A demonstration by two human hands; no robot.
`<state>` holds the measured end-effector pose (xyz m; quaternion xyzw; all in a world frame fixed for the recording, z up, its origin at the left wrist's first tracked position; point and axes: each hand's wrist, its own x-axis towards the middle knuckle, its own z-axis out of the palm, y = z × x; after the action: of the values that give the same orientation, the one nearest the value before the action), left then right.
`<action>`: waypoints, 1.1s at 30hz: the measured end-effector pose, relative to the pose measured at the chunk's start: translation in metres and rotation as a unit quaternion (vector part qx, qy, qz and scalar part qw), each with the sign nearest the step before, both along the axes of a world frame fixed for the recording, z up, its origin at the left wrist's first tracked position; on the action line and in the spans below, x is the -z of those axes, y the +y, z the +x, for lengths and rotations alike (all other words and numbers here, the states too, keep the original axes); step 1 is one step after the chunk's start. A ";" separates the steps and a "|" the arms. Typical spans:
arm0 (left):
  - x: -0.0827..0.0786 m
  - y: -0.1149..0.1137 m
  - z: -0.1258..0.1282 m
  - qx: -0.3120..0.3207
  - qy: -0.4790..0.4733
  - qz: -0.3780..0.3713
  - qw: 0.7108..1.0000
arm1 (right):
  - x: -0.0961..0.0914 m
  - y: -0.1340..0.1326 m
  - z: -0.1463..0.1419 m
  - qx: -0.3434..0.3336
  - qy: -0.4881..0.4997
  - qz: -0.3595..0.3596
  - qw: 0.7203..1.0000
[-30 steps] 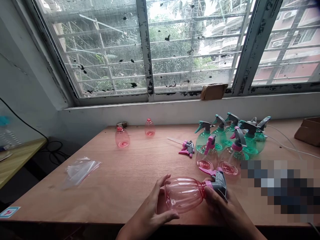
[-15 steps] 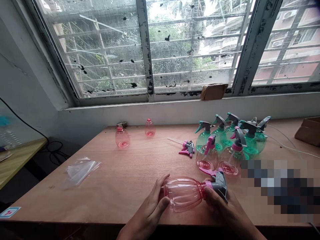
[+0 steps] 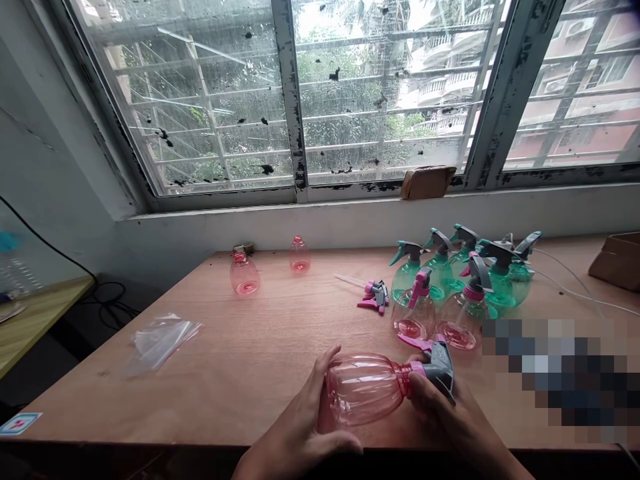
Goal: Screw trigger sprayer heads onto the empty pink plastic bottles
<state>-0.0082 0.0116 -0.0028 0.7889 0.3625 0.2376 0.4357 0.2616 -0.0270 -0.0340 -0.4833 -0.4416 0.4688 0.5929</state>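
A clear pink spray bottle lies sideways above the table's front edge, its base to the left. My right hand is closed around its neck, by the pink collar and grey trigger head. Around the base, my left hand is open, thumb stretched out below the bottle; whether its fingers touch the plastic I cannot tell. A loose pink and grey spray head with a tube lies beyond the bottle. Two pink bottles with sprayers, one of them this bottle, stand behind my right hand.
Several green spray bottles are grouped at the back right. Two headless pink bottles, a nearer one and a farther one, stand at the back left. Clear plastic bags lie on the left. A blurred patch covers the right side.
My left thumb has come off the bottle's base and swung down and right, opening the hand. The bottle and my right hand have stayed almost still.
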 end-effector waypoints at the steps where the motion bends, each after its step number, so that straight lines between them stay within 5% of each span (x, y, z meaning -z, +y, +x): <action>1: -0.001 0.000 0.000 0.004 -0.010 -0.006 1.000 | 0.001 0.000 0.000 0.001 0.000 0.000 1.000; 33: 0.001 0.001 0.000 -0.010 0.018 -0.020 1.000 | 0.001 0.000 -0.002 0.022 0.008 -0.005 1.000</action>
<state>-0.0086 0.0122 -0.0039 0.7804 0.3829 0.2206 0.4423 0.2599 -0.0267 -0.0355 -0.4925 -0.4239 0.4616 0.6040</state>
